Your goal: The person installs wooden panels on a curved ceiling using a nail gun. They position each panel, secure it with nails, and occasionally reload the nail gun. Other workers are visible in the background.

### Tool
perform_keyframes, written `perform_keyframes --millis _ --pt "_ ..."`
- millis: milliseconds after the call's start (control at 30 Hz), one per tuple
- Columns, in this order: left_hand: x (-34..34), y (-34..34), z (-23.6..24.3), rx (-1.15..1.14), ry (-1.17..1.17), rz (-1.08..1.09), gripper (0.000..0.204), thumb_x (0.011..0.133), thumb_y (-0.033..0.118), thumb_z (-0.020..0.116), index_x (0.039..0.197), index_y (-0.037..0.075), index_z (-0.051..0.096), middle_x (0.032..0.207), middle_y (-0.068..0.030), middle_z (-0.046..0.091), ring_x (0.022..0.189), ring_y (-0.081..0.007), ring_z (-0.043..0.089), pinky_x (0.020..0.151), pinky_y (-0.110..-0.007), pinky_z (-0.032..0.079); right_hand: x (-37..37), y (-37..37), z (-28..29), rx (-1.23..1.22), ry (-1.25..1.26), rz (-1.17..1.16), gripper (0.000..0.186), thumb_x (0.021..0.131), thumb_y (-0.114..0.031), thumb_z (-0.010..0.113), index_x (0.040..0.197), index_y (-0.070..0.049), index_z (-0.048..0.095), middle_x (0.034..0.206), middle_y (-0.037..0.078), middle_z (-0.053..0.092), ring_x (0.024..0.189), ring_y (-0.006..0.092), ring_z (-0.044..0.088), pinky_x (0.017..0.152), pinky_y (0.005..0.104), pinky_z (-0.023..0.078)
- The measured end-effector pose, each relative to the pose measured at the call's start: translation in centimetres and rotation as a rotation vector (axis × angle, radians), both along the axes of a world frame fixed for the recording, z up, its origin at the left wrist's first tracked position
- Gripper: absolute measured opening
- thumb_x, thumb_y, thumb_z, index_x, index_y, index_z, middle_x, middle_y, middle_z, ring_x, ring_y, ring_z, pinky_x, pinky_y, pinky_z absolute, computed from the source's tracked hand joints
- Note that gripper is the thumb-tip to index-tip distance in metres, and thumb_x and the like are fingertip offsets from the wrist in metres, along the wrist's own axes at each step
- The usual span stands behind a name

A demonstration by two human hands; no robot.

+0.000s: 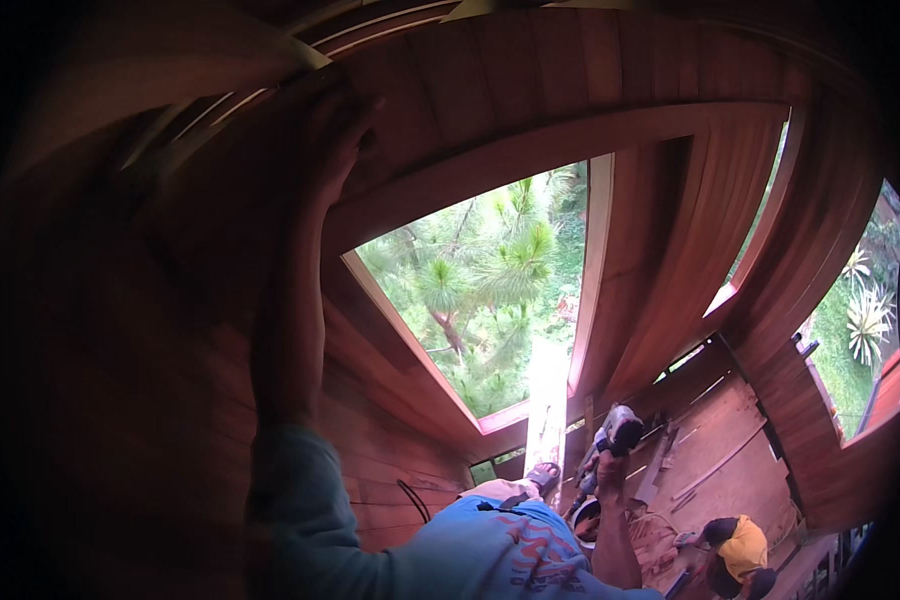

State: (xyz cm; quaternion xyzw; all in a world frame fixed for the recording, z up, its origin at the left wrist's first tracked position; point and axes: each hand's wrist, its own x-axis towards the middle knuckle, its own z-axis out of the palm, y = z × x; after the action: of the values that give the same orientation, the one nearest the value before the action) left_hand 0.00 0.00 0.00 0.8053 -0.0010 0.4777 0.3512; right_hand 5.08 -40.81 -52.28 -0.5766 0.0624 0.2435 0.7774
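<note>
Head view, fisheye. The right hand is closed around a grey and black power tool, seen against the brown floor below the window opening. The left hand is raised to the shadowed plank wall, near its upper part; whether its fingers grip or lie flat cannot be told. At lower right is a co-worker in yellow.
</note>
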Motion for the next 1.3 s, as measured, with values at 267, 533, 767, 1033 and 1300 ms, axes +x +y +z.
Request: perform_keyframes --millis 267,533,767,1033,1300 --pt "0.3 -1.7 0.6 -0.24 0.07 -0.017 0.018 0.087 0.025 0.072 0.092 0.012 0.062 0.081 0.0031 0.056 0.075 -0.0081 0.057 0.064 -0.028 0.053 2.7 2.8 16.3 -0.227 -0.543 0.33 0.029 0.09 -0.033 0.069 0.085 -0.006 0.059 0.063 0.0 0.056 0.059 0.0088 0.055 0.052 0.03 0.043" --pt "0.3 0.7 0.2 -0.156 0.059 -0.018 0.023 0.086 0.03 0.075 0.092 0.011 0.063 0.081 0.0028 0.057 0.074 -0.008 0.058 0.064 -0.028 0.053 2.2 7.5 28.1 -0.424 -1.033 0.36 0.037 0.089 -0.029 0.066 0.116 -0.007 0.056 0.103 0.016 0.059 0.086 0.0285 0.06 0.074 0.0384 0.05" --pt "0.9 2.0 0.0 -0.148 0.061 -0.002 0.022 0.086 0.031 0.074 0.091 0.011 0.067 0.073 0.0035 0.055 0.065 -0.0055 0.053 0.057 -0.025 0.047 1.2 10.1 32.3 -0.355 -1.123 0.31 0.046 0.088 -0.027 0.068 0.127 -0.006 0.053 0.116 0.016 0.058 0.099 0.0263 0.059 0.084 0.0381 0.05" --pt "0.6 2.9 -0.2 -0.016 0.02 -0.047 0.028 0.087 0.027 0.072 0.108 0.01 0.067 0.087 0.0013 0.061 0.074 -0.0069 0.056 0.063 -0.026 0.05 0.2 10.9 36.3 -0.233 -0.907 0.351 0.051 0.088 -0.026 0.071 0.129 -0.004 0.053 0.115 0.012 0.06 0.099 0.0164 0.058 0.085 0.0338 0.049" --pt "0.2 1.2 0.2 -0.073 -0.047 -0.031 0.022 0.085 0.023 0.071 0.077 0.006 0.061 0.065 -0.0011 0.057 0.054 -0.0122 0.054 0.048 -0.034 0.049 0.8 10.0 36.3 -0.104 -0.909 0.3 0.047 0.085 -0.028 0.077 0.117 0.0 0.056 0.082 0.004 0.062 0.057 0.0061 0.055 0.049 0.0244 0.044"
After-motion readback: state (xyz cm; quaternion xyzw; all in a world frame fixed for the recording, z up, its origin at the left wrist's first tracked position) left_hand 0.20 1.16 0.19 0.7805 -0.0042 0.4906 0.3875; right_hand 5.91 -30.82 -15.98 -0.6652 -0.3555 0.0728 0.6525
